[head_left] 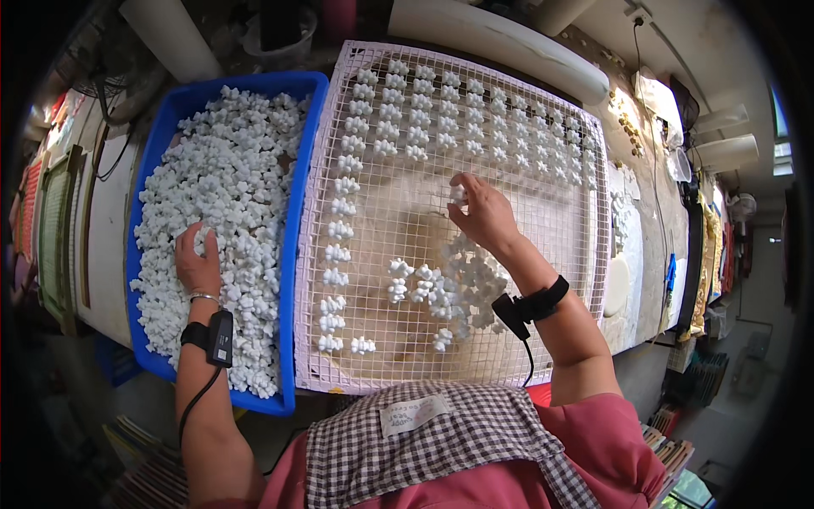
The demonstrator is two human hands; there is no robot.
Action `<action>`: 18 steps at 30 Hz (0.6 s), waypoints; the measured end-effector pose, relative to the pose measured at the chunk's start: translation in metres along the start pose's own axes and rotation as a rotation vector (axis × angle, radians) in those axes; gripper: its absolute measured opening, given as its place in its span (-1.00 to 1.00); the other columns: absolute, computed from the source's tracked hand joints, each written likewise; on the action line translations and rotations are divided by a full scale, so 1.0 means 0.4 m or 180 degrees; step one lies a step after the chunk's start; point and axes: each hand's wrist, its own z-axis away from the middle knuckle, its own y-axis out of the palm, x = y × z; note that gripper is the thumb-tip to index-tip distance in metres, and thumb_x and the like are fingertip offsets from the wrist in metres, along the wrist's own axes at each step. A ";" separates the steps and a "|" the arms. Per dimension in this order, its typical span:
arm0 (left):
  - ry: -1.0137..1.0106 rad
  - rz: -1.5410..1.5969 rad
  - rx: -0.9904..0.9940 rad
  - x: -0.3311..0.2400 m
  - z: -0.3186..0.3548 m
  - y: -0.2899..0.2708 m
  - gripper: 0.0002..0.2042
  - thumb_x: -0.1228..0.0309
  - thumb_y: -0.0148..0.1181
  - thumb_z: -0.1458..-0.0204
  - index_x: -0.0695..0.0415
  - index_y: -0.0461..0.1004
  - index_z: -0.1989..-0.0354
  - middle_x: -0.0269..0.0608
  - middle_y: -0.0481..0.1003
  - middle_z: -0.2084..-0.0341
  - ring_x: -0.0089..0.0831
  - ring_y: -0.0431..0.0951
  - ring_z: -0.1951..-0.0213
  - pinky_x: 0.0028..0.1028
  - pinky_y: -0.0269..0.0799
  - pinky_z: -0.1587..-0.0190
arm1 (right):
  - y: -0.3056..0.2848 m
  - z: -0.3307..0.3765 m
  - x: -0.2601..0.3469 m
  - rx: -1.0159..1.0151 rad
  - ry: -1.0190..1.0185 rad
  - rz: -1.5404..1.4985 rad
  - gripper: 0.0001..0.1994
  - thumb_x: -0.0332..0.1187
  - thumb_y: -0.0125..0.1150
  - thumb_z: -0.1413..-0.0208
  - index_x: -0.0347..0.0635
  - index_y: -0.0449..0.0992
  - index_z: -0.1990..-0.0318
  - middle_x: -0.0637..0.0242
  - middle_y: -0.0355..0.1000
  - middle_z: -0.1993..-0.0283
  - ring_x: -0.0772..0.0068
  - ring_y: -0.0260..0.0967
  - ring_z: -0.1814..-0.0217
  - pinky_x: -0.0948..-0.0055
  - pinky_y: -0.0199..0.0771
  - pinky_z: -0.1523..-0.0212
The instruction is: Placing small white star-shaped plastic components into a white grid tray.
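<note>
Stretching across the middle of the scene, a long desk [632,280] is carrying everything here. Lying on its right half, a white wire-mesh tray [475,356] is taking up the most room; rows of small white moulded pieces [475,114] are standing in neat lines along its far edge and down its left side, and a loose heap of the same pieces [462,284] is sitting near the middle. Touching the tray's left edge, a blue plastic bin [292,254] is brimming with a jumbled mass of white pieces [229,187]. A person in a pink top and a checked apron [424,441] is leaning in from the near side, a black band with a cable sitting on each wrist. The left hand [197,263] is resting palm down in the bin, fingers curling into the pile; whether it is gripping anything cannot be told. The right hand [482,212] is hovering over the tray's middle, pinching one white piece [459,194] between thumb and fingertips, just near of the filled rows.
</note>
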 end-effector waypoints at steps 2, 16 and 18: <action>0.0001 0.0000 0.0004 0.008 0.002 -0.001 -0.75 0.26 0.14 -0.02 0.08 0.46 0.16 -0.14 0.44 0.21 -0.13 0.44 0.14 -0.27 0.37 0.13 | -0.016 -0.020 0.008 -0.0024 -0.0070 -0.0313 -0.65 -0.35 0.17 0.08 -0.08 0.31 0.09 0.15 0.38 0.26 0.12 0.41 0.27 0.22 0.41 0.23; -0.0030 0.0019 0.0026 0.001 0.000 0.001 -0.74 0.25 0.13 -0.02 0.08 0.46 0.16 -0.16 0.44 0.21 -0.14 0.44 0.14 -0.28 0.37 0.12 | 0.010 -0.126 -0.059 -0.0643 -0.0786 -0.0259 -0.92 -0.47 0.12 0.06 -0.18 0.39 0.37 0.19 0.35 0.34 0.11 0.36 0.34 0.25 0.34 0.32; -0.0027 0.0006 0.0017 0.001 0.000 0.000 -0.75 0.25 0.13 -0.02 0.08 0.45 0.16 -0.16 0.44 0.21 -0.14 0.44 0.14 -0.28 0.37 0.12 | 0.009 -0.127 -0.054 -0.0507 -0.0551 -0.0379 -0.92 -0.45 0.14 0.07 -0.16 0.40 0.39 0.21 0.36 0.32 0.14 0.35 0.30 0.24 0.33 0.29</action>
